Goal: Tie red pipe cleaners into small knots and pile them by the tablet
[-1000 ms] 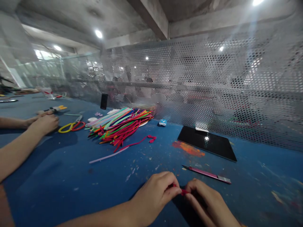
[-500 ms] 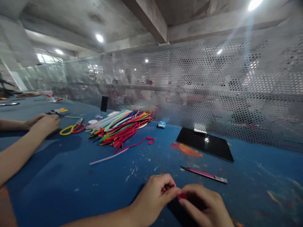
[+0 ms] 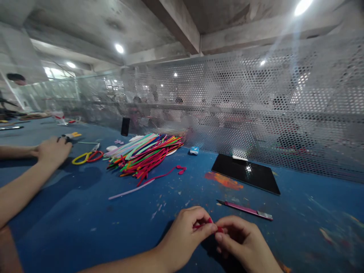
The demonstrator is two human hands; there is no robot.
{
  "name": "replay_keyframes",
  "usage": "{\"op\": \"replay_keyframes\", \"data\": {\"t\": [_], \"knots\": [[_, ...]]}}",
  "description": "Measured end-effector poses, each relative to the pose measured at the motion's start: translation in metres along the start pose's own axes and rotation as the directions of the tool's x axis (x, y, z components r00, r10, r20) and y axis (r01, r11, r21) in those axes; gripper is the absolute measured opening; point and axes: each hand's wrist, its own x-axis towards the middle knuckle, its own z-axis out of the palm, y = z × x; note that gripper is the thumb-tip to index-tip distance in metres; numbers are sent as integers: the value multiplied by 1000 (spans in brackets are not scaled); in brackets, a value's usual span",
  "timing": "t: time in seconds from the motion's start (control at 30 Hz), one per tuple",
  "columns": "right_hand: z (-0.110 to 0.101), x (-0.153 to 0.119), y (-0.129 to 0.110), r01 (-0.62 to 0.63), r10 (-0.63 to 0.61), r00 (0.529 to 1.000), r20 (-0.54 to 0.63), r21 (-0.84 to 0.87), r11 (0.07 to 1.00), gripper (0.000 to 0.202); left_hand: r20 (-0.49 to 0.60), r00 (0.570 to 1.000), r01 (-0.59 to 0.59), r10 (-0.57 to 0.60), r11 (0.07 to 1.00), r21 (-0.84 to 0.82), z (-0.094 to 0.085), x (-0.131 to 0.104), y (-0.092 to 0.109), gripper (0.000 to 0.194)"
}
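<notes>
A red pipe cleaner (image 3: 219,229), mostly hidden by fingers, is pinched between both hands just above the blue table. My left hand (image 3: 184,237) grips one part of it, thumb against the index finger. Close beside it, my right hand (image 3: 246,242) has thumb and fingertips closed on the other side of the red piece. Beyond them lies a pink-handled craft knife (image 3: 244,209). Farther left is a heap of many-coloured pipe cleaners (image 3: 148,153). A red pipe cleaner with a curled end (image 3: 163,174) and a pale lilac one (image 3: 131,193) extend in front of that heap.
At the left, a co-worker's hand (image 3: 54,151) rests near yellow-tipped pliers (image 3: 74,135). Scissors with yellow and red handles (image 3: 88,156) lie beside it. A black tablet (image 3: 246,172) and a small blue-and-white packet (image 3: 194,150) sit before the perforated metal screen (image 3: 241,94).
My right fingers have shifted and closed tighter around the red piece, showing less of its loop. The co-worker's hand has turned and flattened toward the pliers. A head appears at far left.
</notes>
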Motion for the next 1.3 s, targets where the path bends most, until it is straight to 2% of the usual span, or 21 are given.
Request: {"op": "replay_keyframes", "data": {"t": [0.07, 0.13, 0.2, 0.3, 0.57, 0.8, 0.97, 1.13, 1.2, 1.3], "knots": [[-1, -3, -1, 154, -164, 986, -28, -210, 965, 17, -6, 1000, 30, -30, 998, -52, 2, 0, -2, 22], [-2, -6, -2, 295, -335, 941, -52, -364, 883, 17, -7, 998, 57, -58, 992, -114, 4, 0, -5, 25], [-1, -9, -3, 386, -455, 888, -70, -427, 818, 19, -3, 997, 77, -79, 983, -168, 6, 0, -6, 28], [1, -10, -3, 446, -537, 840, -84, -458, 769, 17, 13, 995, 95, -94, 970, -224, 8, 0, -8, 30], [1, -9, -4, 441, -532, 838, -117, -430, 788, 14, 20, 997, 74, -72, 965, -253, 8, 1, -8, 27], [-3, -8, -2, 451, -545, 832, -97, -452, 769, 17, 107, 991, 108, -78, 941, -321, 4, 3, -3, 22], [-9, -9, -9, 451, -515, 857, -15, -462, 764, 22, 200, 978, 125, -59, 935, -332, -4, 9, -1, 19], [-10, -8, -16, 424, -430, 900, 75, -385, 820, 24, 243, 961, 215, -133, 909, -356, -7, 13, -3, 14], [-8, -7, -16, 394, -397, 915, 67, -353, 849, 23, 265, 952, 248, -153, 893, -376, -7, 13, -4, 11], [-5, -4, -12, 299, -327, 944, -42, -309, 903, 20, 286, 943, 268, -167, 894, -360, -6, 14, -5, 8]]}}
